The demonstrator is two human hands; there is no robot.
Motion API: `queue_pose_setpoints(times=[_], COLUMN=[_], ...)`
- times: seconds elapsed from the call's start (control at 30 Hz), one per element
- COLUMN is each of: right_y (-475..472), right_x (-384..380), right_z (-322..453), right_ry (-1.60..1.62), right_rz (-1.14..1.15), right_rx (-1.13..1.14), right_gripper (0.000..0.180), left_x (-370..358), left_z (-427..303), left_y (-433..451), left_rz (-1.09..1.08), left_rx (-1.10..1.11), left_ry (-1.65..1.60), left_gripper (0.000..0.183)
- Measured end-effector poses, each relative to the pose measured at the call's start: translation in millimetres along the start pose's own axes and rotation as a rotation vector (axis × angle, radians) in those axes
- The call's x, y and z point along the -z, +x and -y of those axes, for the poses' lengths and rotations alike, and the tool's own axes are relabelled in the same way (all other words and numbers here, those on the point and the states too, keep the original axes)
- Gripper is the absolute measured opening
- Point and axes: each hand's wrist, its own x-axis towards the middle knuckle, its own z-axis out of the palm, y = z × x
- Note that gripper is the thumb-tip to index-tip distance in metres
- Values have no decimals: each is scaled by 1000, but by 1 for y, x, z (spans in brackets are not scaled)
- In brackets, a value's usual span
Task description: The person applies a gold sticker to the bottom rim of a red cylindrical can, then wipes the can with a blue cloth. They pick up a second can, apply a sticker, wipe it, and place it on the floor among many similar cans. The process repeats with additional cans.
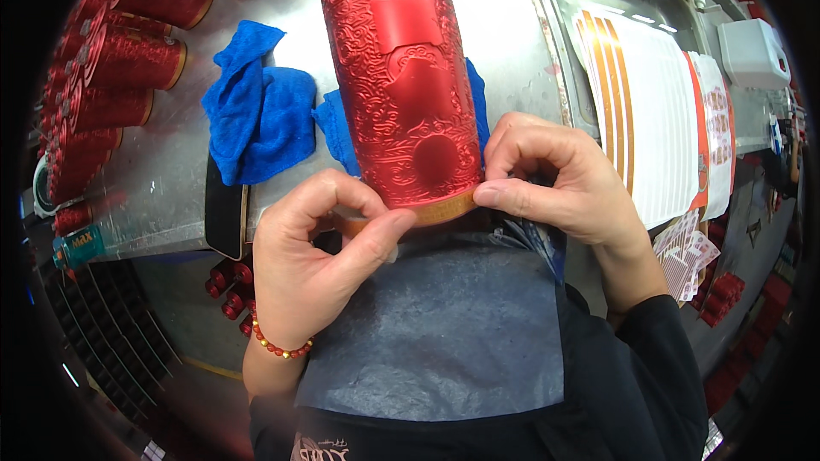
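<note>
A red metallic embossed cylinder [400, 77] lies lengthwise before me, its near end towards my body. Along that near rim runs a gold adhesive strip [445, 208]. My left hand [314, 250] pinches the strip's left part between thumb and forefinger, beside the rim. On the right, the thumb of my right hand [564, 179] presses the strip at the rim, with the forefinger bent against the cylinder's side. The cylinder rests over a blue cloth [336, 131], which shows on both sides of it. Its far end is cut off by the picture's top edge.
A crumpled blue cloth [262, 109] lies left on the metal table [173, 160], near a dark flat object [224, 211]. Several red cylinders with gold rims [134, 57] stand far left. Right are white sheets with gold strips [647, 102] and a white plastic jug [746, 51].
</note>
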Motion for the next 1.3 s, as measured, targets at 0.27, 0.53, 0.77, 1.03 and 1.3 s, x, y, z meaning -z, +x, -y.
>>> queue_pose_setpoints(times=[0.27,0.53,0.77,1.03,1.3], right_y=[0,0,1,1,1], right_x=[2,0,-2,-2,-3], right_z=[0,-8,-7,0,0], right_ry=[-2,18,1,-9,-19], right_rz=[15,-10,-23,-1,-1], right_rx=[-29,37,53,-28,-11], right_gripper=[18,22,22,19,20], left_x=[4,9,15,14,14], left_z=[0,5,10,12,11], left_y=[2,3,5,5,4], left_rz=[50,85,113,111,102], left_rx=[20,79,94,84,95], left_ry=[-56,-162,-181,-216,-248], left_gripper=[14,13,12,12,12])
